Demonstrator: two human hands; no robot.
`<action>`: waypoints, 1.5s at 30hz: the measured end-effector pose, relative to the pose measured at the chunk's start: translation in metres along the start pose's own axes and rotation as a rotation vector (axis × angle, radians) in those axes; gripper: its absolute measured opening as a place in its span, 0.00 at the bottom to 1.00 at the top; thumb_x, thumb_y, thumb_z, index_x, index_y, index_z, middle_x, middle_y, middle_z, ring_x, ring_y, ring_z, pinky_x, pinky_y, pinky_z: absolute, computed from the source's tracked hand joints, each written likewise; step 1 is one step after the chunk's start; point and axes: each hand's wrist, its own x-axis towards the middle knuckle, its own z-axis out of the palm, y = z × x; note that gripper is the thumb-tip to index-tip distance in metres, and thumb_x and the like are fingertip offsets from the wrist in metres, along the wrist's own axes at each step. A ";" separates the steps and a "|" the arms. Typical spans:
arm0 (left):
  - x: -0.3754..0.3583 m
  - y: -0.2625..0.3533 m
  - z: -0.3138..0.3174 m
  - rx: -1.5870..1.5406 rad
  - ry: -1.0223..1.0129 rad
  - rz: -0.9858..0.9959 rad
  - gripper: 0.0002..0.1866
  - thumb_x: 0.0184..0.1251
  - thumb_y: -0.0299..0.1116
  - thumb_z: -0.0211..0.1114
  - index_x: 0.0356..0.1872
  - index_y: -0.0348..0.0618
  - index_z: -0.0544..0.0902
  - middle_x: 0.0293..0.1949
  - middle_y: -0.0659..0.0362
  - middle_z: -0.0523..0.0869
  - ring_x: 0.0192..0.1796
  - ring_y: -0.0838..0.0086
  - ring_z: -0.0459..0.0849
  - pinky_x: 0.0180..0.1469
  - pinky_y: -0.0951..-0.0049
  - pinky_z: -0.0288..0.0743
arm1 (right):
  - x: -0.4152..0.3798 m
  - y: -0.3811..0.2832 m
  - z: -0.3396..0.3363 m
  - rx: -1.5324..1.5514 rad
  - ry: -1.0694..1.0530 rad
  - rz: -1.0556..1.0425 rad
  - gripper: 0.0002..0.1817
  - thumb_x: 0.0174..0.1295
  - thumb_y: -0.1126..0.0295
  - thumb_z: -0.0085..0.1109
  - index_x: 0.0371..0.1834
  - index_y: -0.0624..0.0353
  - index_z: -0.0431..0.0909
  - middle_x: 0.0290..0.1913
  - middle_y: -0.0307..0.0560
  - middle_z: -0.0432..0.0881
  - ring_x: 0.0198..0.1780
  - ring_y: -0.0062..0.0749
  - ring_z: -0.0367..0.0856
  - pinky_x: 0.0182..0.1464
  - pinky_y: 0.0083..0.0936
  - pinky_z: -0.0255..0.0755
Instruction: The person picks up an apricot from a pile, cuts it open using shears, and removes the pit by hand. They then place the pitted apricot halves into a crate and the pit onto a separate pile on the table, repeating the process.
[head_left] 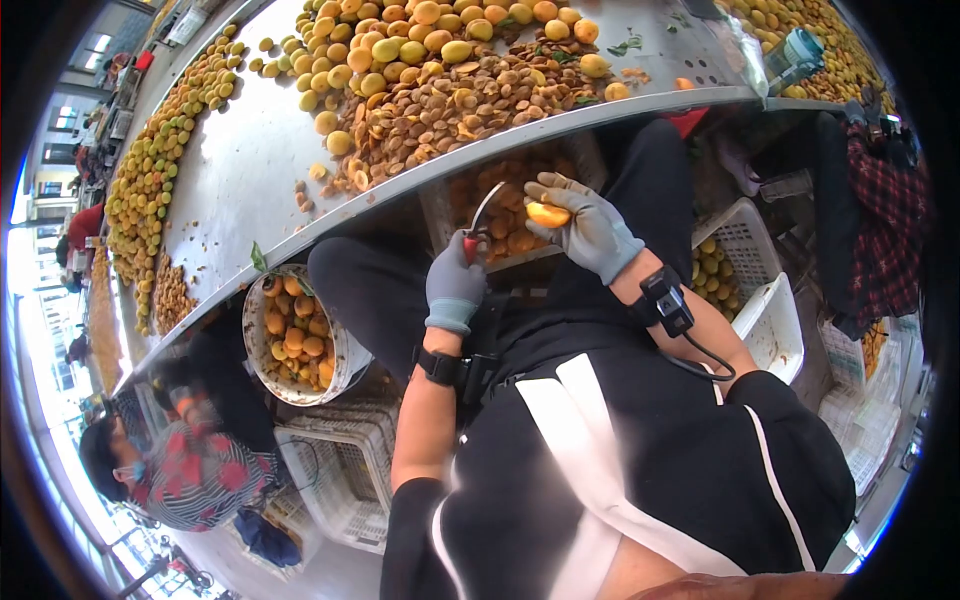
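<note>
My gloved left hand (457, 278) is closed round the red handle of a small curved knife (484, 210), its blade pointing up and away from me. To its right, my gloved right hand (592, 228) grips a cut apricot (548, 214), orange flesh showing, between thumb and fingers. Knife and fruit are a short way apart. Below both hands, between my knees, a crate (520, 258) holds orange fruit pieces, partly hidden by the hands. Beyond them, a heap of apricot pits (440, 118) lies near the metal table's edge, with whole apricots (385, 50) behind it.
The metal table (225, 150) has a raised front rim. A white bucket of apricots (262, 352) stands at my left, by stacked crates (345, 480). At my right are a white crate (735, 235) and a white basin (775, 325). Co-workers sit on both sides.
</note>
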 end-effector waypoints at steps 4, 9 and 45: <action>0.001 -0.010 0.008 -0.283 0.075 0.009 0.12 0.67 0.31 0.63 0.49 0.41 0.78 0.34 0.62 0.85 0.33 0.77 0.81 0.35 0.76 0.73 | 0.028 0.016 -0.014 -0.039 0.078 -0.254 0.10 0.70 0.74 0.49 0.51 0.59 0.75 0.52 0.50 0.80 0.57 0.36 0.78 0.60 0.30 0.73; -0.001 -0.004 0.005 -0.669 0.043 -0.075 0.08 0.69 0.28 0.61 0.47 0.43 0.79 0.32 0.66 0.81 0.29 0.85 0.74 0.31 0.83 0.68 | 0.016 -0.004 0.005 0.005 0.030 -0.041 0.09 0.71 0.70 0.50 0.50 0.57 0.76 0.45 0.45 0.83 0.47 0.31 0.83 0.53 0.30 0.78; 0.021 -0.003 0.012 -0.369 -0.257 0.004 0.16 0.54 0.28 0.60 0.47 0.46 0.76 0.33 0.44 0.82 0.40 0.45 0.80 0.40 0.57 0.73 | 0.191 -0.205 0.057 -2.278 0.346 -0.704 0.23 0.58 0.72 0.54 0.59 0.46 0.72 0.55 0.52 0.76 0.48 0.48 0.79 0.50 0.41 0.74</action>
